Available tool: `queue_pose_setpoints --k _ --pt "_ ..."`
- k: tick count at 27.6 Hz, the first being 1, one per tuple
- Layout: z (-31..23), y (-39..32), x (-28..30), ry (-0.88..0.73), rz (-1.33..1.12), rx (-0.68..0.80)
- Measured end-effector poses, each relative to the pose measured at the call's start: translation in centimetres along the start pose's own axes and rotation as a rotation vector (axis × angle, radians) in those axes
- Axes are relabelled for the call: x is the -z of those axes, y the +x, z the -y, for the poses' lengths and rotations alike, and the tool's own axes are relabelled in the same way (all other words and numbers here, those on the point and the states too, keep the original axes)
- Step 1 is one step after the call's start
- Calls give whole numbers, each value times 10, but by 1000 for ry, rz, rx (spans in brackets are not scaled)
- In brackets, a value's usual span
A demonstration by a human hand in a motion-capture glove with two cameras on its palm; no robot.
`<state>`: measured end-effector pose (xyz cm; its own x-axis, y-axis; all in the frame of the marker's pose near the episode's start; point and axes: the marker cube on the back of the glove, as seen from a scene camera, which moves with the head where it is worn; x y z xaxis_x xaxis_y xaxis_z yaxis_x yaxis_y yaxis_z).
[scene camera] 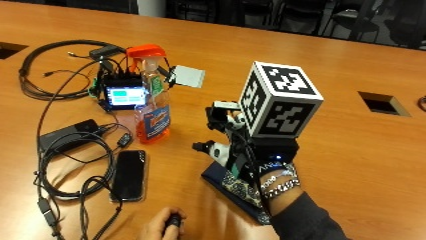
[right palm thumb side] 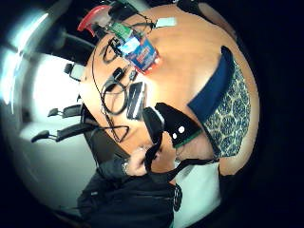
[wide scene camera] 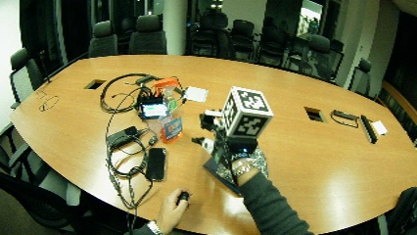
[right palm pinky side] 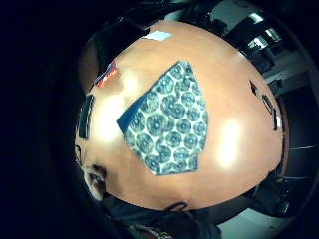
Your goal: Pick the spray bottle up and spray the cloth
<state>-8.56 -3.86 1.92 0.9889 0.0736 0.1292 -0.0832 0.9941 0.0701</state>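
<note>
The spray bottle (scene camera: 152,97) stands upright on the wooden surface (scene camera: 346,90), its long axis vertical and its orange trigger head on top. It is just in front of a small device with a lit screen (scene camera: 124,96), and a dark phone (scene camera: 129,175) lies flat near the bottle, on the person's side. The cloth (right palm pinky side: 169,122), patterned with blue rings and with a dark blue edge, lies flat on the surface near the bottle. The gloved right hand (scene camera: 229,145) hangs above this cloth, so the bottle is off to the hand's thumb side, apart from it and not touched. The palm views show the cloth spread out below the palm and nothing held against it. Whether the fingers are straight or curled is not clear, because the rig on the hand covers them in the outside views. The bare left hand (scene camera: 165,225) rests at the near edge of the surface, also away from the bottle. The coming move probably needs a sideways reach toward the bottle's neck.
</note>
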Motion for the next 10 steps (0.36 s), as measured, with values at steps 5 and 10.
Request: queue_pose_setpoints --k 5,10 --pt "-37 8 -6 -114 -83 -1" --pt "-57 14 -18 -186 -138 -21"
